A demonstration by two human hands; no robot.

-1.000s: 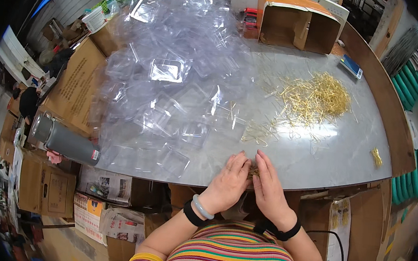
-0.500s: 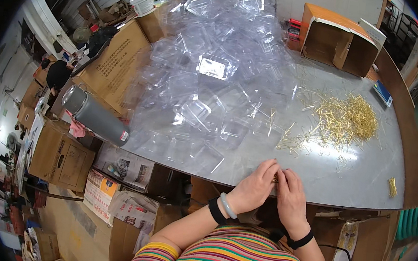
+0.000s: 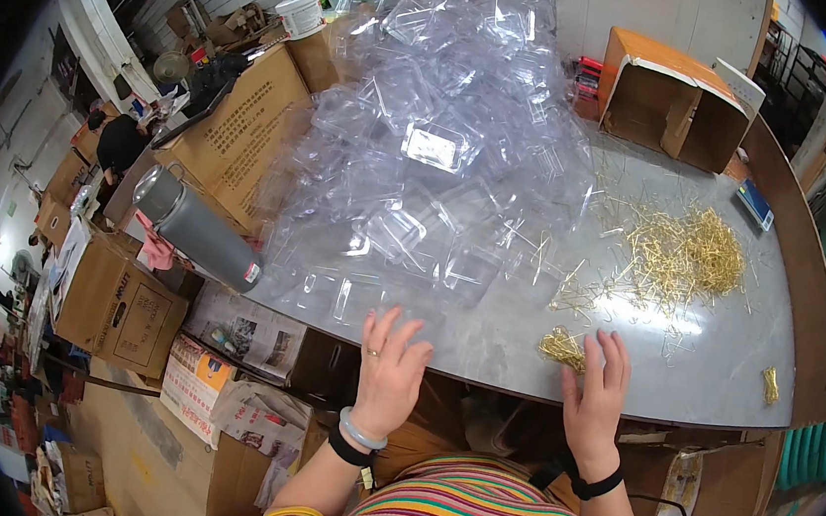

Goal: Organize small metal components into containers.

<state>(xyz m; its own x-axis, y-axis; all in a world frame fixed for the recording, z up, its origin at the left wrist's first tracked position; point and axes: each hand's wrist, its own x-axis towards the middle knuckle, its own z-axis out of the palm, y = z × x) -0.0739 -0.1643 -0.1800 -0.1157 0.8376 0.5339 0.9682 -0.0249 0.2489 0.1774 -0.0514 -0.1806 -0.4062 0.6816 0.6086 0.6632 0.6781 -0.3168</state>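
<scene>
My left hand is open over the front edge of the table, fingers spread and holding nothing. Just beyond its fingertips lie the nearest pieces of a big heap of clear plastic packs. My right hand is also open at the table's edge, its fingers apart. Close to its thumb rests a small bundle of gold-coloured metal hooks; whether the thumb touches it I cannot tell. Farther back on the right spreads a loose pile of similar gold hooks. Another small gold bundle lies near the right rim.
A grey bottle leans by the table's left edge, against an upright cardboard sheet. An orange open box stands at the back right, with a blue-and-white packet nearby. A brown board borders the right side.
My hands were together around something small and gold at the table's edge. Now they are apart: the left has moved left, and a gold bundle lies on the table beside the right.
</scene>
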